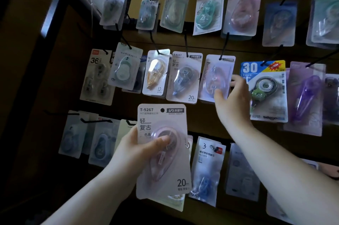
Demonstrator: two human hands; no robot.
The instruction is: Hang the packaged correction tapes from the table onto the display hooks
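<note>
Dim brown display board (211, 45), dark metal frame (55, 10) at left.

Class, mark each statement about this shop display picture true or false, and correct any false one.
1. The left hand holds a pink T-9267 pack. True.
2. That pink pack already hangs on a hook. False: it is in the hand, below the middle row, with its hole free.
3. The right hand holds the edge of a hanging pale pack in the middle row. True.
4. The blue and yellow "30" pack hangs left of the right hand. False: it hangs to its right.
</note>
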